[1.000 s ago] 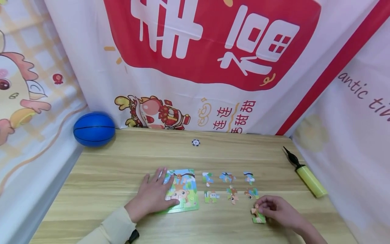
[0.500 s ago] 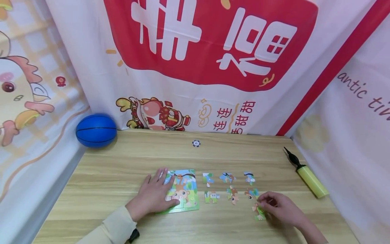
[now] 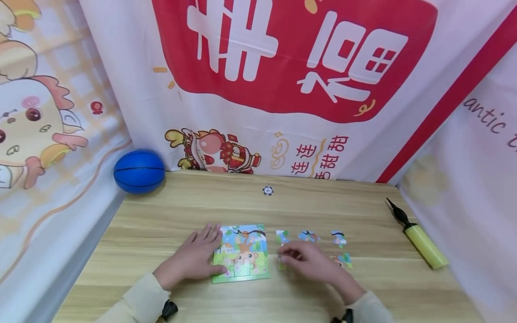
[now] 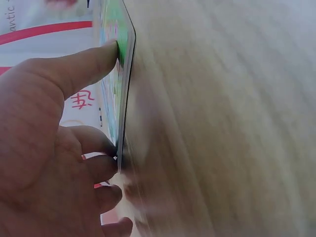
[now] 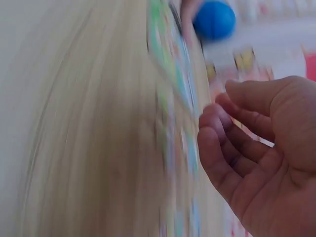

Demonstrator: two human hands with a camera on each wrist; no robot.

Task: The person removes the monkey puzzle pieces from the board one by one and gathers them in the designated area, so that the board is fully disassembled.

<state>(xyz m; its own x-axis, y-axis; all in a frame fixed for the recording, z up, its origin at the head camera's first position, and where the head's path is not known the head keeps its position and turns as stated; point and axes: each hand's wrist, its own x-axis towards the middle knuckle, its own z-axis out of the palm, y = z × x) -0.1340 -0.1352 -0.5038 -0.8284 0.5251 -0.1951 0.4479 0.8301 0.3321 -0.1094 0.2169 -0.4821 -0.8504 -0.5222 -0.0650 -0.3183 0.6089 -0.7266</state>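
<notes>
My left hand (image 3: pixel 196 256) lies along the left edge of a square jigsaw board (image 3: pixel 260 274) with a cartoon animal picture. Its fingers are extended, and the thumb (image 4: pixel 94 66) touches the board's near corner. A few puzzle pieces show in the board's near row. Over the loose puzzle pieces just right of the board hovers my right hand (image 3: pixel 308 262). In the right wrist view its fingers (image 5: pixel 210 148) bend loosely and no piece shows between them. Loose pieces, such as the bird piece (image 3: pixel 308 236) and the branch piece (image 3: pixel 339 238), lie flat; others are partly hidden.
A blue ball (image 3: pixel 139 172) sits at the back left corner of the wooden table (image 3: pixel 210 202). A poker chip (image 3: pixel 268 190) lies near the back. At the right edge is a yellow-green hand pump (image 3: pixel 424 244) with a black nozzle. Printed cloths surround the table.
My right hand has moved left from the lower-right piece toward the board; its forearm now covers about that spot. My left hand has slid slightly left, uncovering more of the board.
</notes>
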